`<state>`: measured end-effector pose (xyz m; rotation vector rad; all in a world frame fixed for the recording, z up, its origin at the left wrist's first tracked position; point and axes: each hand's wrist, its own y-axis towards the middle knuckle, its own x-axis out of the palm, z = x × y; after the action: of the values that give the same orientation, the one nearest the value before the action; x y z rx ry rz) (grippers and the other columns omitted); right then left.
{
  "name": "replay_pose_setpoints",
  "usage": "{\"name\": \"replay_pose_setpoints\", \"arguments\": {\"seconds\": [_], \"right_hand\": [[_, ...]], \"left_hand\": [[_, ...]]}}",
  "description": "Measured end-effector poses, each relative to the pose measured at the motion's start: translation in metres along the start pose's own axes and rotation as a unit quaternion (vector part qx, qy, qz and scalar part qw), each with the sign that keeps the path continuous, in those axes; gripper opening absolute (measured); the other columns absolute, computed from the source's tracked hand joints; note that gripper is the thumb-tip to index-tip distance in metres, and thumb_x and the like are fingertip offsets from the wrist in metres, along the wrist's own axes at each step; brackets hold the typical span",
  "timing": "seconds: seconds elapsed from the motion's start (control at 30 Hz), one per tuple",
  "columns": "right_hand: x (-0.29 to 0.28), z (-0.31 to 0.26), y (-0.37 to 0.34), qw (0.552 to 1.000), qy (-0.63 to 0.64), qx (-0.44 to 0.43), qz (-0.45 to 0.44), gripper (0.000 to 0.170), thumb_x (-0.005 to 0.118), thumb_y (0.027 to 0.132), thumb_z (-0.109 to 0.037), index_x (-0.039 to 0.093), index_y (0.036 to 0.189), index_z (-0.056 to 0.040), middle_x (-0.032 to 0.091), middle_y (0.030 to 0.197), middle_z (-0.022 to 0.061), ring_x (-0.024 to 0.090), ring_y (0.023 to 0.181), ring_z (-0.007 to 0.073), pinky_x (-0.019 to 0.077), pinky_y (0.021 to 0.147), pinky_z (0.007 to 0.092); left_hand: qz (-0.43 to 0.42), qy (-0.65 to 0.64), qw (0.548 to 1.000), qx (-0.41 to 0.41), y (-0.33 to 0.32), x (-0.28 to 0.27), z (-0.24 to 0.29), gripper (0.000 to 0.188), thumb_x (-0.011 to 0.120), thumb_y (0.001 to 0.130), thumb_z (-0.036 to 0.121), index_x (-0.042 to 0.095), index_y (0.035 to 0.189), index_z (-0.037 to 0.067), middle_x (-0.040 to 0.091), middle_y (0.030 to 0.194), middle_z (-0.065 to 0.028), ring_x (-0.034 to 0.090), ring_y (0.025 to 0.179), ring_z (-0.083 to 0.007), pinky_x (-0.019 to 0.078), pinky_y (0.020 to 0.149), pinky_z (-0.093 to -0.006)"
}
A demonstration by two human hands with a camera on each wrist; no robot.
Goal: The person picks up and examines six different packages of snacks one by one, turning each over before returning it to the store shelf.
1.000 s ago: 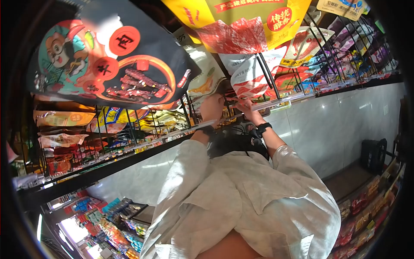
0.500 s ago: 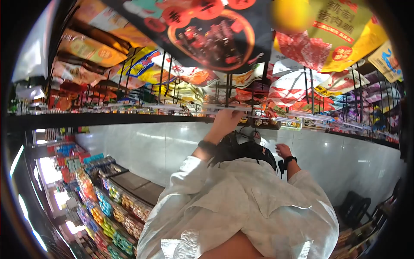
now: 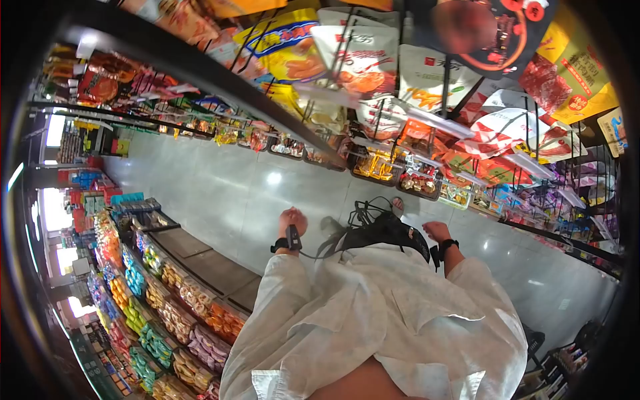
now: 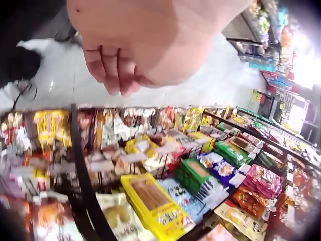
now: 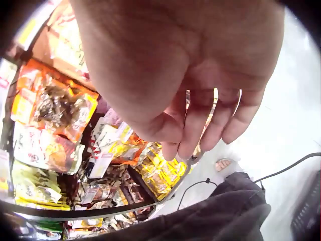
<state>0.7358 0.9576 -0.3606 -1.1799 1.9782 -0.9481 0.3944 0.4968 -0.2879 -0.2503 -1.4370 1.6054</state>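
My left hand (image 3: 292,221) hangs over the floor beside my body, holding nothing. In the left wrist view its fingers (image 4: 111,73) are loosely bent, with packaged snacks on shelves beyond them. On the other side, my right hand (image 3: 438,231) hangs low near my hip, also without anything in it. Its fingers (image 5: 203,123) curve loosely in the right wrist view, where yellow-wrapped snacks (image 5: 161,173) in a bin lie behind them. A black beef jerky bag (image 3: 493,40) and a yellow pork crisp bag (image 3: 579,70) hang on the rack ahead, away from both hands.
A dark rack post (image 3: 220,70) slants across the upper left. Below the hanging bags run bins of wrapped snacks (image 3: 375,167). Shelves of colourful packets (image 3: 177,293) stand behind on the left. Grey tiled floor (image 3: 220,180) lies between. Cables (image 3: 365,212) hang near my waist.
My left hand has come away from the rack edge and dropped to my side. The right hand left the rack earlier and now hangs low. The view has shifted left along the aisle.
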Motion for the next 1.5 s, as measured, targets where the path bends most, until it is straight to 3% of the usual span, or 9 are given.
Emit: {"name": "replay_pose_setpoints", "arguments": {"seconds": [0.27,0.43,0.53,0.63,0.83,0.93,1.17,1.3,1.5], "right_hand": [[0.093,-0.075,-0.031,0.993,-0.094,-0.057,-0.043,0.019,0.065,0.084,-0.022,0.077,0.092,-0.009,0.072,0.086,-0.0003,0.065,0.078,0.0096,0.0492,0.065,0.0256],[0.158,-0.089,-0.055,0.978,-0.199,-0.039,-0.057,0.018,0.064,0.084,-0.021,0.077,0.089,-0.0103,0.073,0.085,-0.0011,0.066,0.076,0.0092,0.0517,0.065,0.0261],[0.183,-0.088,-0.043,0.949,-0.3,-0.064,-0.067,0.017,0.064,0.084,-0.02,0.077,0.089,-0.0093,0.073,0.083,0.0,0.066,0.071,0.0095,0.0531,0.062,0.026],[0.213,-0.112,-0.041,0.94,-0.329,-0.058,-0.069,0.017,0.064,0.085,-0.018,0.077,0.088,-0.0079,0.072,0.081,0.0017,0.066,0.067,0.0099,0.0534,0.059,0.0259],[0.268,-0.175,-0.028,0.959,-0.257,-0.082,-0.09,0.028,0.064,0.093,-0.028,0.07,0.11,-0.0075,0.072,0.094,0.0035,0.067,0.081,0.012,0.0535,0.068,0.0252],[0.305,-0.218,-0.004,0.959,-0.23,-0.113,-0.118,0.028,0.064,0.094,-0.029,0.067,0.112,-0.0069,0.069,0.095,0.003,0.066,0.079,0.0122,0.0528,0.068,0.0254],[0.411,-0.352,0.049,0.959,-0.023,-0.252,-0.13,0.03,0.067,0.093,-0.014,0.053,0.118,-0.0055,0.063,0.09,0.0055,0.06,0.073,0.0113,0.0495,0.063,0.0273],[0.448,-0.422,0.07,0.953,0.065,-0.295,0.035,0.062,0.073,0.089,-0.025,0.04,0.135,-0.0003,0.054,0.128,0.0186,0.058,0.112,0.0244,0.049,0.091,0.0364],[0.46,-0.473,0.114,0.913,0.145,-0.274,0.265,0.072,0.079,0.083,-0.026,0.037,0.135,-0.0006,0.054,0.128,0.0187,0.053,0.118,0.0288,0.0404,0.103,0.0396]], "left_hand": [[0.105,0.119,0.987,0.016,-0.009,-0.253,0.061,0.036,0.048,0.101,0.025,0.056,0.126,0.001,0.063,0.088,-0.0098,0.062,0.074,-0.0238,0.0496,0.061,-0.034],[0.179,0.05,0.981,-0.056,-0.074,-0.382,0.03,0.021,0.059,0.094,0.026,0.057,0.095,0.004,0.063,0.086,-0.0074,0.063,0.078,-0.0256,0.0522,0.068,-0.0405],[-0.248,0.08,0.962,0.084,-0.093,-0.473,-0.008,0.022,0.057,0.093,0.025,0.058,0.095,0.003,0.062,0.085,-0.0088,0.063,0.08,-0.0267,0.0518,0.069,-0.0413],[0.041,0.313,0.946,0.067,-0.135,-0.466,-0.016,0.02,0.056,0.094,0.021,0.058,0.094,0.002,0.063,0.086,-0.0093,0.063,0.079,-0.0265,0.0518,0.068,-0.0399],[0.126,0.433,0.888,0.093,-0.144,-0.415,0.01,0.016,0.053,0.094,0.015,0.058,0.092,0.0,0.063,0.086,-0.0104,0.064,0.078,-0.0261,0.0519,0.067,-0.0371],[0.299,0.012,0.953,-0.041,-0.098,-0.387,0.035,0.014,0.051,0.095,0.012,0.058,0.096,0.0,0.065,0.089,-0.0097,0.065,0.079,-0.0251,0.053,0.068,-0.035],[0.173,-0.041,0.984,0.012,-0.051,-0.327,0.135,0.031,0.055,0.098,0.027,0.055,0.122,0.007,0.065,0.101,-0.0061,0.066,0.092,-0.0228,0.0534,0.078,-0.0335],[0.246,-0.015,0.968,0.039,-0.056,-0.298,0.171,0.034,0.058,0.097,0.029,0.055,0.123,0.008,0.064,0.1,-0.0045,0.066,0.091,-0.0227,0.0531,0.076,-0.0331],[0.226,-0.06,0.972,0.011,-0.042,-0.278,0.185,0.026,0.06,0.096,0.028,0.056,0.114,0.009,0.062,0.099,-0.0029,0.065,0.087,-0.0237,0.0542,0.07,-0.0363]]}}
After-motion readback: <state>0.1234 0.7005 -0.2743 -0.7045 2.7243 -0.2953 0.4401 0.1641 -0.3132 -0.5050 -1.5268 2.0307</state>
